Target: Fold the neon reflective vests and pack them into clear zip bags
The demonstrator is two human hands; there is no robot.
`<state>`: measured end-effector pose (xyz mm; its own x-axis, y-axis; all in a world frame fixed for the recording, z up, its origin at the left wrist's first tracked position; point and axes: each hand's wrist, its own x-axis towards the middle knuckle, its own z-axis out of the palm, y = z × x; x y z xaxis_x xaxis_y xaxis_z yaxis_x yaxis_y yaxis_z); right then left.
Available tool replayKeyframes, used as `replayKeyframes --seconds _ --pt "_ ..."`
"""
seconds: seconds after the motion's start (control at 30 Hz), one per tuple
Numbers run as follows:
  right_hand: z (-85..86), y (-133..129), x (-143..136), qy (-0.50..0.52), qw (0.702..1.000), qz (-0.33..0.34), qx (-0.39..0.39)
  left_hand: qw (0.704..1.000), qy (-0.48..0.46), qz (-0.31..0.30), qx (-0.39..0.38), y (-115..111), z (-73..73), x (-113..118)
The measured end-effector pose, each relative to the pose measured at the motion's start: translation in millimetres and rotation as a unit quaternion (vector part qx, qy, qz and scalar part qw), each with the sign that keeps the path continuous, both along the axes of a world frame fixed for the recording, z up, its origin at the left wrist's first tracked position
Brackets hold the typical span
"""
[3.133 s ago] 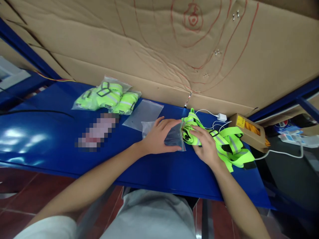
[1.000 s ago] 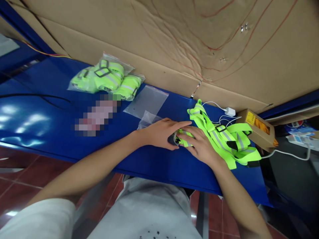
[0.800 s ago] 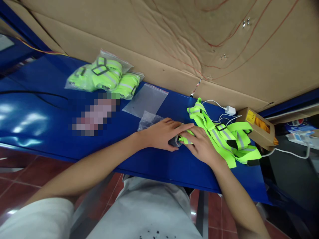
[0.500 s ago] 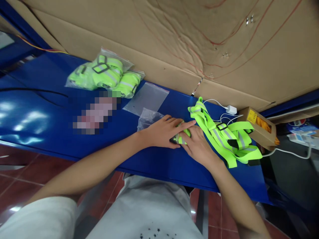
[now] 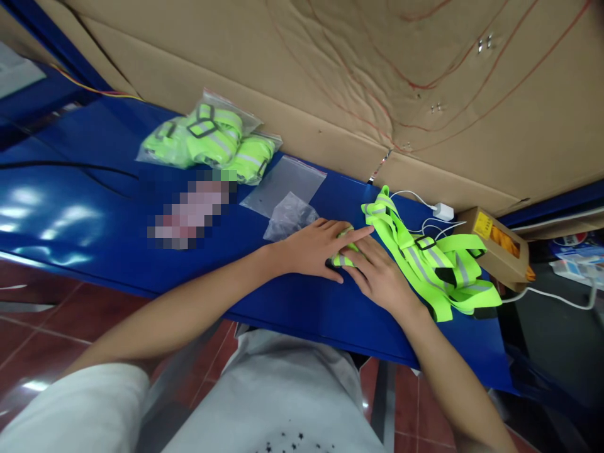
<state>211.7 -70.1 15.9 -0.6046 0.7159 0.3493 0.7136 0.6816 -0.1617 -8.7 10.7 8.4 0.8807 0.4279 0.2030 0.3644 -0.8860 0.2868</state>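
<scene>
Both my hands are closed around a small folded bundle of yellow-green reflective strap (image 5: 348, 257) on the blue table (image 5: 302, 308). My left hand (image 5: 314, 247) covers its top and left side, index finger stretched across toward the other hand. From the right, my right hand (image 5: 383, 277) grips the bundle's edge, and their fingers overlap. Much of the bundle is hidden under the fingers. Just beyond my left hand lies a crumpled clear plastic bag (image 5: 289, 217). A loose reflective harness (image 5: 415, 255) with black buckles is spread to the right of my right hand.
Bagged reflective straps (image 5: 214, 141) lie at the back left, beside a flat clear zip bag (image 5: 285, 182). A pixelated patch (image 5: 193, 211) hides something on the left. A cardboard box (image 5: 500, 245) and a white charger (image 5: 443, 211) stand right, near the cardboard wall (image 5: 330, 94).
My hands stay on the strap bundle, with the fingers slightly shifted. The whole view has moved a little, so the table's things appear slightly farther right.
</scene>
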Motion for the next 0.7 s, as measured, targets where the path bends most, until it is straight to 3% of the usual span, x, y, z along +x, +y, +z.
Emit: replayKeyframes --seconds 0.13,0.27,0.5,0.6,0.7 --pt "-0.4 -3.7 -9.1 -0.100 0.994 -0.042 0.024 0.999 -0.042 0.000 -0.002 1.5 -11.8 1.4" --pt "-8.3 -0.1 -13.9 -0.059 0.996 -0.055 0.027 0.996 -0.076 -0.011 -0.037 1.6 -16.2 3.0" --pt "-11.3 6.0 -2.7 0.101 0.995 0.004 0.002 0.984 -0.091 -0.046 -0.144 7.0 -1.6 -8.0" --pt "-6.9 -0.3 2.8 0.055 0.997 0.056 -0.022 0.987 -0.062 -0.032 -0.147 9.2 4.4 -10.5" --pt "-8.2 -3.8 4.2 -0.012 0.998 0.061 0.015 0.994 -0.018 -0.016 -0.108 7.0 7.8 -7.8"
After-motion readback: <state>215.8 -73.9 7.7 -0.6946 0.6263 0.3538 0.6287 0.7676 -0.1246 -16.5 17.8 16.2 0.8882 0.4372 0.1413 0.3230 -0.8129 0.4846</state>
